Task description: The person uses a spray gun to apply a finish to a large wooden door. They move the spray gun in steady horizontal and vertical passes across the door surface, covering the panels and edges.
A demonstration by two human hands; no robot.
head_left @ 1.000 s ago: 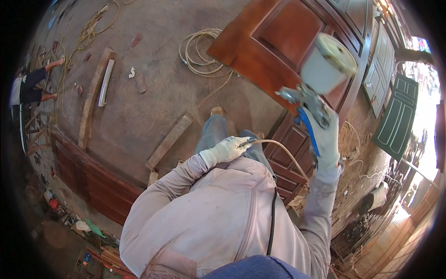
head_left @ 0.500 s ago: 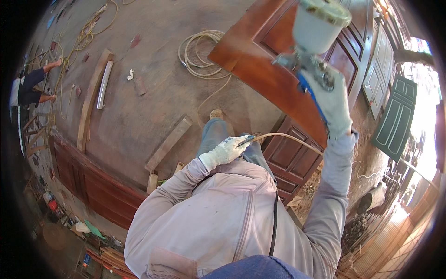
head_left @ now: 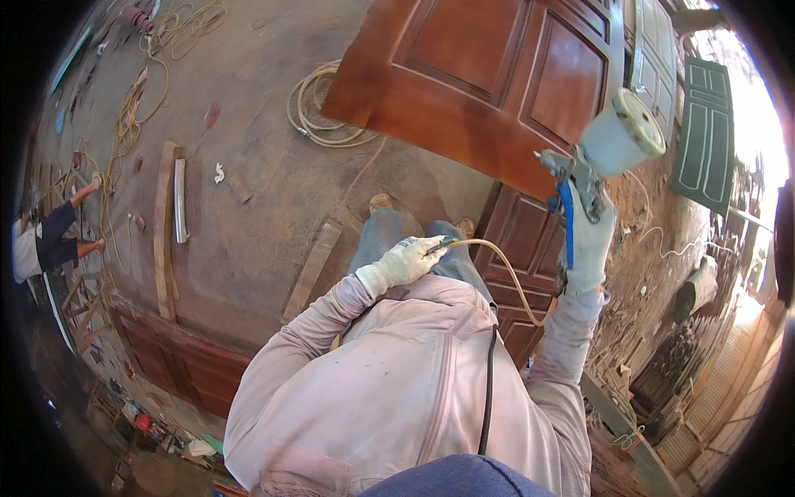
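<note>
My right hand (head_left: 590, 240), in a white glove, grips a spray gun (head_left: 580, 178) with a blue trigger and a pale cup (head_left: 621, 137) on top, held up beside a reddish-brown panelled door (head_left: 489, 74) that lies in front of me. My left hand (head_left: 406, 261), also gloved, holds the tan air hose (head_left: 505, 269) close to my chest; the hose curves across to the gun. A second brown door (head_left: 530, 248) lies lower, below the gun and near my feet.
A coil of pale hose (head_left: 319, 116) lies on the dusty concrete floor. Wooden planks (head_left: 166, 224) and a board (head_left: 313, 269) lie to my left. Another person (head_left: 50, 240) crouches at far left. Green doors (head_left: 704, 132) lean at right.
My right hand has swung the spray gun down and to the right, from over the upper door to its right edge. My left hand keeps its hold on the hose.
</note>
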